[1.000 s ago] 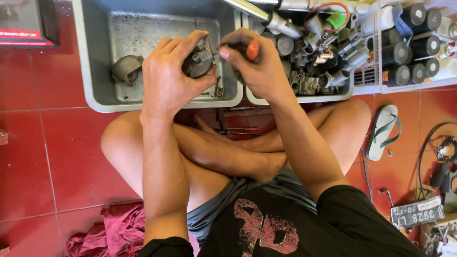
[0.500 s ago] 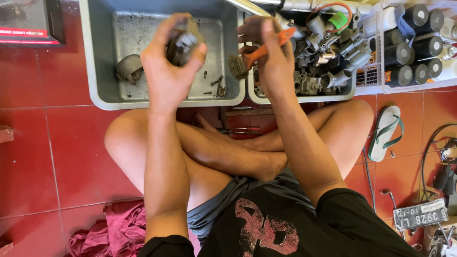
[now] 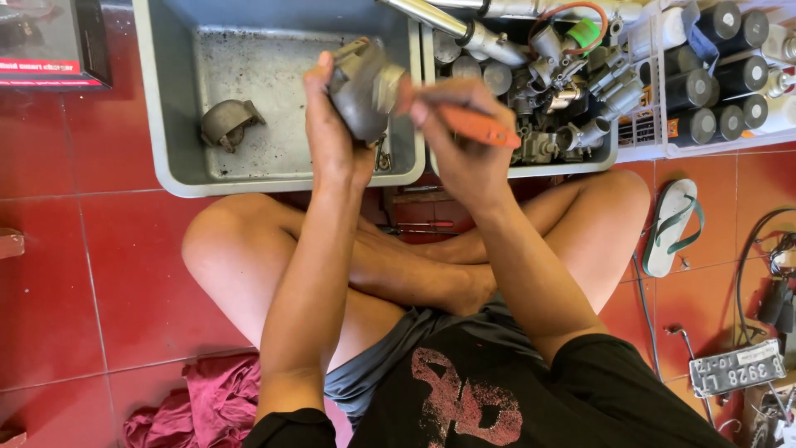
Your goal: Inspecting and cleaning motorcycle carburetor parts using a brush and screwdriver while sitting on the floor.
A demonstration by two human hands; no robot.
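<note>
My left hand (image 3: 330,133) grips a grey metal engine part (image 3: 365,90), held up over the near rim of a grey plastic tray (image 3: 166,158). My right hand (image 3: 460,141) is closed around an orange-handled tool (image 3: 477,124), its tip pressed against the part's right side. I sit cross-legged on the red tiled floor, the tray just beyond my knees. A second grey metal part (image 3: 228,123) lies alone on the tray's dirty bottom, left of my left hand.
A second tray (image 3: 531,170) to the right holds several metal parts and tubes. A white basket (image 3: 721,141) with black cylinders stands at far right. A sandal (image 3: 673,226), a number plate (image 3: 736,367), cables and a pink rag (image 3: 207,406) lie on the floor.
My hands separated half a second ago, the left lifting the part and the right raising the tool. Now they are together again, with the tool set against the part.
</note>
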